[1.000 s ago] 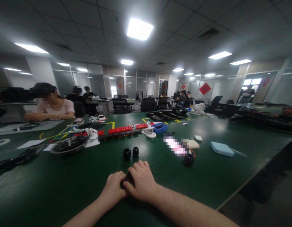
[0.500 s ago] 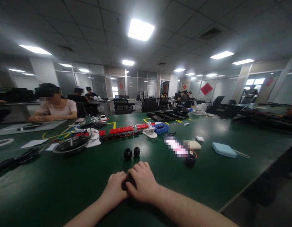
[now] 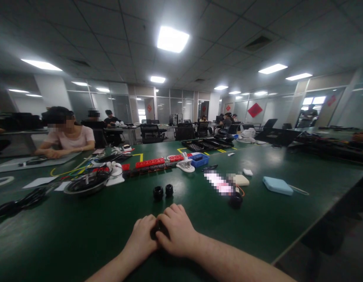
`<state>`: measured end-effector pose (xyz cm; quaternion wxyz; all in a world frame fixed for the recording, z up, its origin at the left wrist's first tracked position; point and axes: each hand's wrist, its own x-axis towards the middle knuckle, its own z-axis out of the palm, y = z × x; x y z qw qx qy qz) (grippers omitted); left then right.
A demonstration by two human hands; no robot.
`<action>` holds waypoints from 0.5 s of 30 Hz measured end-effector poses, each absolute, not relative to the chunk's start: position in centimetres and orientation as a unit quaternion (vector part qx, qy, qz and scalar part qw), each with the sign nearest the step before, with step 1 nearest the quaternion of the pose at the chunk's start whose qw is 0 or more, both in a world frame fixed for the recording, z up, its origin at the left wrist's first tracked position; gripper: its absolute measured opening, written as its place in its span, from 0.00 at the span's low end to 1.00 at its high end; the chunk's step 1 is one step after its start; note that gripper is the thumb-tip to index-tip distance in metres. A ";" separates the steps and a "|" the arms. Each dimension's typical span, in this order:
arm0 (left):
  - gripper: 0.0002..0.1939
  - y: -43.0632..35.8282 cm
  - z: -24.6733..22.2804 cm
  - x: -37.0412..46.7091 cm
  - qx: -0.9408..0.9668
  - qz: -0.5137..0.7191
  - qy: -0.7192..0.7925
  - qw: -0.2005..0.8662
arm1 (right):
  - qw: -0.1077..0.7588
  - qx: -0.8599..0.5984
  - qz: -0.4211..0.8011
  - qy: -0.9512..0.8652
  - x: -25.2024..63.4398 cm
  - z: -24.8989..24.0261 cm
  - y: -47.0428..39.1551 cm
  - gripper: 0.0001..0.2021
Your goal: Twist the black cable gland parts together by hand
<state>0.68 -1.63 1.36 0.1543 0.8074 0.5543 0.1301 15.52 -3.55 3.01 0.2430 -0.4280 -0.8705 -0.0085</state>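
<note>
My left hand (image 3: 142,234) and my right hand (image 3: 178,231) meet low over the table, both with fingers curled around one small black part (image 3: 163,230). Most of that part is hidden by my fingers, so its exact kind does not show. The right hand covers it from above and the right; the left grips from the other side. Just beyond my fingertips stand two short, black, ribbed round fittings, a larger one (image 3: 158,192) and a smaller one (image 3: 169,190), side by side on the green table (image 3: 228,235).
Farther back lie a red strip of sockets (image 3: 150,162), a blue bin (image 3: 200,159) and a bowl with black cable (image 3: 86,188). A blurred lit screen (image 3: 219,183), a black round object (image 3: 236,200) and a light-blue case (image 3: 278,185) are to the right. A co-worker sits at left.
The camera view has shifted slightly. Both hands keep their hold on the black part, with only small finger motion, and the two black fittings stay in place.
</note>
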 end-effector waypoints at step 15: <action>0.09 -1.4 1.3 0.4 0.813 0.130 0.541 0.171 | 0.241 -0.433 -0.007 -0.868 15.6 2.8 -3.4 0.12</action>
